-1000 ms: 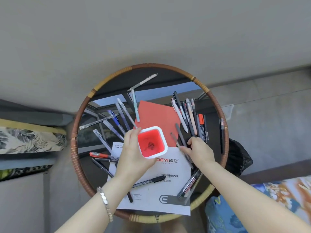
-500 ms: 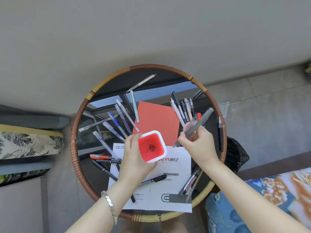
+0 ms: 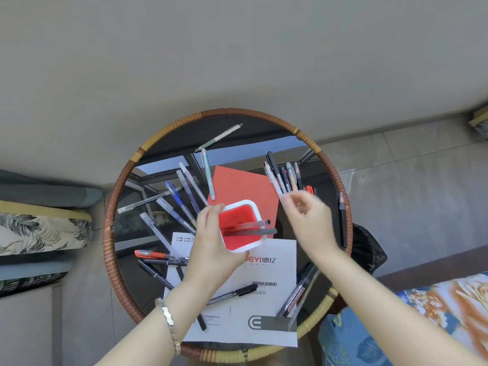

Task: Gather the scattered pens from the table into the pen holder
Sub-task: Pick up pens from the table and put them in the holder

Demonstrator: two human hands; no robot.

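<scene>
**Light, slick pens: pinch mid-barrel**

My left hand [image 3: 211,243] grips the red square plastic pen holder with white rim [image 3: 239,249] over the round rattan-edged glass desk [image 3: 108,241]; two grey pens [image 3: 260,227] lean inside. My right hand [image 3: 307,216], just right of the pen holder, is spread, empty. Bunched pens [image 3: 276,178] beyond it look stiff and slippery on glass

Rattan-rimmed glass table [image 3: 107,260] carries scattered pens [image 3: 161,236], a red card [image 3: 243,186], a white leaflet [image 3: 264,313].
</scene>
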